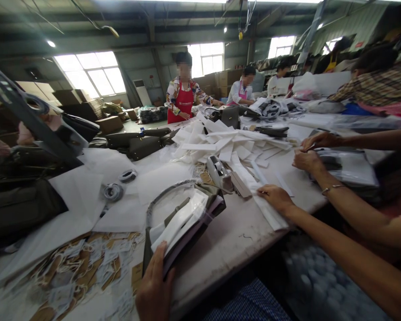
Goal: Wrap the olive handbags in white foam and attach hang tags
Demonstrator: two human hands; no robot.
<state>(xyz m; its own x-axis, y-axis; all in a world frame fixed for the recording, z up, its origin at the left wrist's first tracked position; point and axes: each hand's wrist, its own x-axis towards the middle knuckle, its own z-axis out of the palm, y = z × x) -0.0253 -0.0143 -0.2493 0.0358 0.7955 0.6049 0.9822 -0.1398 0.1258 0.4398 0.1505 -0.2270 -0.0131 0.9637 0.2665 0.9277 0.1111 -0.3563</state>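
Observation:
A dark olive handbag (187, 227) lies tilted on the table in front of me, its mouth open. White foam sheet and clear plastic show inside it, and its looped handle is wrapped in plastic. My left hand (155, 283) grips the near lower edge of the bag, fingers on one side and thumb on the other. Out to the right, my right hand (277, 199) is closed on the end of a white foam strip (265, 209) lying along the table edge. A tape dispenser (219, 174) stands just beyond the bag, beside some grey-brown card strips (239, 183).
White foam pieces (217, 140) form a pile beyond the dispenser. Brown hang tags (83, 267) with strings lie at front left, near rolled grey straps (113, 191). At right, a co-worker's hands (309, 156) work over a plastic-wrapped bag (350, 167). Other people stand across the table.

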